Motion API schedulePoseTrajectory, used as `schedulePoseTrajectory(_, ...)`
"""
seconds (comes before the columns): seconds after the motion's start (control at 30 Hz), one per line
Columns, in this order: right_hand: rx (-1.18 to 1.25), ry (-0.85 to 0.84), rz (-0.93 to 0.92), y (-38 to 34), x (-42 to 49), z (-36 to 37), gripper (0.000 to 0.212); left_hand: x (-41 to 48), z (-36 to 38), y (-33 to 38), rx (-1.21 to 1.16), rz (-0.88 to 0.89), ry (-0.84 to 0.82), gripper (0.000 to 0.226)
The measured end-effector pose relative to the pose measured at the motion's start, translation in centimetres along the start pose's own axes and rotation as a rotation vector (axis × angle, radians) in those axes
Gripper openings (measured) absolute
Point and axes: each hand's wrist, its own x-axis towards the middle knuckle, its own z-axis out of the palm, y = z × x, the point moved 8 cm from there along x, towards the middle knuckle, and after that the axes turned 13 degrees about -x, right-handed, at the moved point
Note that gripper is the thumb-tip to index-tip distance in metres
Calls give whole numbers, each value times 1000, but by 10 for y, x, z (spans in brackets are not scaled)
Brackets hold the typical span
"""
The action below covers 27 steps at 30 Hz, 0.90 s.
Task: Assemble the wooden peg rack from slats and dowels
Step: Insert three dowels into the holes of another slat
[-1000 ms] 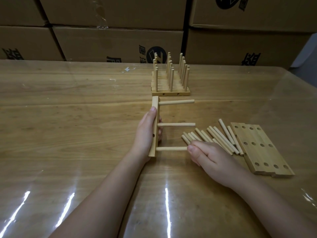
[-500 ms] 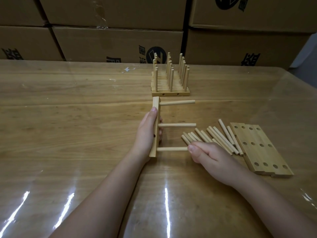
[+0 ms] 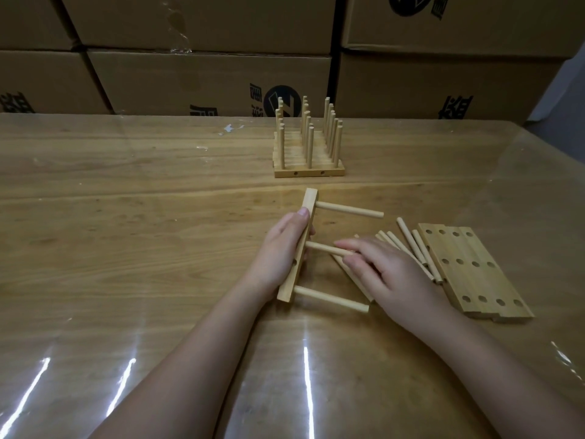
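A wooden slat stands on its edge on the table, and my left hand grips it from the left side. Three dowels stick out of it to the right: a far dowel, a middle dowel and a near dowel. My right hand lies over the outer end of the middle dowel with its fingers stretched out; its thumb is hidden. Loose dowels lie just right of that hand, partly under it. A stack of drilled slats lies further right.
A finished peg rack with several upright pegs stands behind the work, near the table's far edge. Cardboard boxes form a wall behind the table. A glossy plastic sheet covers the table.
My right hand has left the end of the near dowel and moved up to the middle dowel, fingers now stretched out. My left hand still holds the slat, which has tilted slightly.
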Motion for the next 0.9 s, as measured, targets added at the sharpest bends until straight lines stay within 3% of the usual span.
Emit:
schedulePoseTrajectory(0.23, -120, 4, -44, -8, 0, -4, 30, -2, 4, 2, 67, 15, -15, 36)
schedulePoseTrajectory(0.9, 10, -16, 45, 1, -3, 6, 27, -4, 6, 4, 69, 19, -49, 34)
